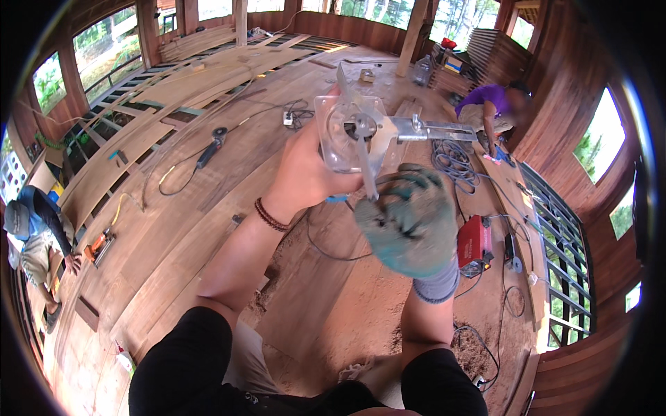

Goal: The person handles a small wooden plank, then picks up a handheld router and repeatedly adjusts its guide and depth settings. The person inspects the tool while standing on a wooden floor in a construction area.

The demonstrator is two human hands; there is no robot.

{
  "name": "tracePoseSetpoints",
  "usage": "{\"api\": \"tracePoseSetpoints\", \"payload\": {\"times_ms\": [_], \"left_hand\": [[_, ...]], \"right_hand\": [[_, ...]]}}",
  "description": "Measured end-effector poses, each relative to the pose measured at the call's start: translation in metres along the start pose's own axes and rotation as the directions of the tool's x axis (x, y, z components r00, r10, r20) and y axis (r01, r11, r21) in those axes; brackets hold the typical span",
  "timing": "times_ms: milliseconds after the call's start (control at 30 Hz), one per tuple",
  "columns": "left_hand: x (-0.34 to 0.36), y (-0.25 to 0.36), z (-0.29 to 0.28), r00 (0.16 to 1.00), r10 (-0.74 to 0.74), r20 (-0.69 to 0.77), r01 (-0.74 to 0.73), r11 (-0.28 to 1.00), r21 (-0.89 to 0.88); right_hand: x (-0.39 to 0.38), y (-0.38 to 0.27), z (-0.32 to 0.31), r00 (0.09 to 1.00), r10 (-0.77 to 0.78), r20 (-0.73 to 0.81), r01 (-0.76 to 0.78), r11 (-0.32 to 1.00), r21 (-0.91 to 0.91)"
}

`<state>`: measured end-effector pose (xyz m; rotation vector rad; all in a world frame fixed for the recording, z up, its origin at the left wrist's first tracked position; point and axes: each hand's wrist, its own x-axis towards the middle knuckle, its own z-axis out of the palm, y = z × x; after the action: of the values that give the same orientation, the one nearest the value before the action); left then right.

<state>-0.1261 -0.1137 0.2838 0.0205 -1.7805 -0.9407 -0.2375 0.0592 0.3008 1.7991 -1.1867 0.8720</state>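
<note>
Bare left hand (305, 170) grasps the clear square plastic plate (336, 154), high over the brown plank floor (182, 232), open space to its left! Grey-green gloved right hand (408, 225) grips the flat silver bar (365, 165); red boxy machine (474, 241) sits near the floor's right edge.

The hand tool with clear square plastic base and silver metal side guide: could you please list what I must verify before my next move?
1. Hand tool gripped by bare left hand: ok.
2. Right hand covered by grey-green work glove: ok.
3. Right hand's hold on thin grey metal bar: cannot tell; curled fingers hide it.
4. Hand tool unplugged: cannot tell.
5. Floor free of cables: not ok; dark coiled cable lies on brown wooden boards.
6. Co-worker in purple shirt apart from hand tool: ok.
</note>
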Motion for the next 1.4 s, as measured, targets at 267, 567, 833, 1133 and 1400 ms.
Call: {"api": "tracePoseSetpoints", "payload": {"times_ms": [267,567,833,1133,1400], "left_hand": [[0.003,0.008,-0.003,0.92,-0.352,0.173,0.391,0.865,-0.314],[0.001,0.004,0.002,0.935,-0.301,0.189,0.351,0.865,-0.359],[0.002,0.007,-0.002,0.922,-0.321,0.217,0.381,0.853,-0.357],[0.004,0.0,-0.002,0.892,-0.386,0.236,0.45,0.808,-0.381],[0.004,0.005,-0.002,0.871,-0.405,0.277,0.484,0.801,-0.352]], "right_hand": [[-0.028,0.033,0.025,0.705,0.644,0.296,-0.665,0.457,0.59],[-0.028,0.026,0.051,0.681,0.508,0.527,-0.699,0.239,0.674],[-0.028,0.026,0.05,0.685,0.523,0.507,-0.711,0.331,0.62],[-0.023,0.023,0.049,0.723,0.52,0.455,-0.682,0.43,0.592],[-0.027,0.027,0.053,0.74,0.515,0.432,-0.669,0.497,0.553]]}}
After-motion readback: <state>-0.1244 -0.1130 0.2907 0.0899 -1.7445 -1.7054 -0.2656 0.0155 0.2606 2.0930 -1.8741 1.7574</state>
